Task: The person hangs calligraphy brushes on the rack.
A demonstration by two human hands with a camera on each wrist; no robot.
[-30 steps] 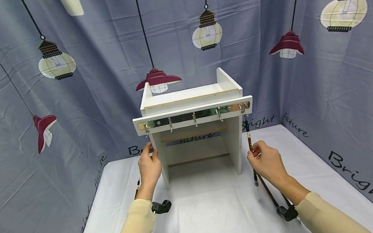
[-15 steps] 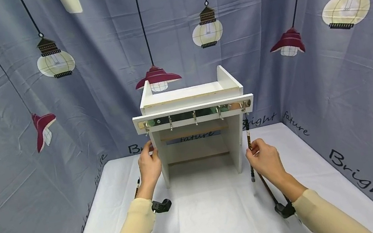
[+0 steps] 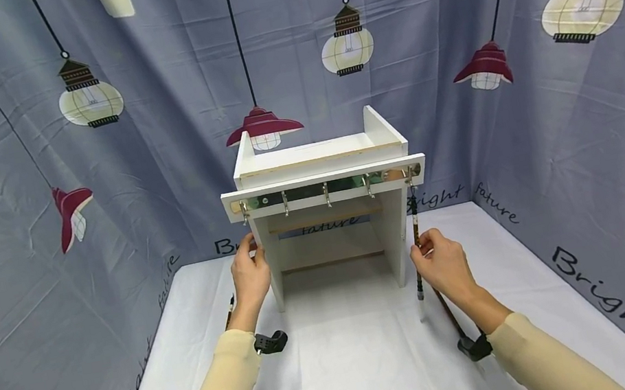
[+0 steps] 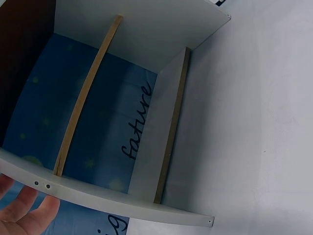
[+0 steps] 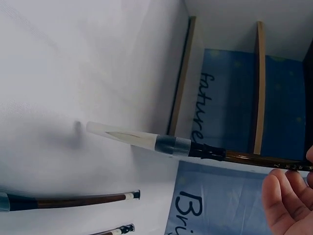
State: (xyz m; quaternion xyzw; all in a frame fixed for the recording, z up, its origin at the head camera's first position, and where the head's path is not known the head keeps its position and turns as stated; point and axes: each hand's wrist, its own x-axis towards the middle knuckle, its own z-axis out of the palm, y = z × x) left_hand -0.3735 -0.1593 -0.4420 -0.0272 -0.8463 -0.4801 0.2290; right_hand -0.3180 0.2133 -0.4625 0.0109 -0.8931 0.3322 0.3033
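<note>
I steady the white wooden hook rack [image 3: 323, 182] with my left hand [image 3: 250, 277] gripping its left side; my right hand [image 3: 442, 264] pinches the brown calligraphy brush [image 3: 416, 236] hanging at the rightmost hook; next, release gently.

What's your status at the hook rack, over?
Left hand grips the white wooden rack's left leg. Right hand pinches the brown calligraphy brush hanging from the rightmost metal hook. Nothing in the way; spare brushes on the white table.
</note>
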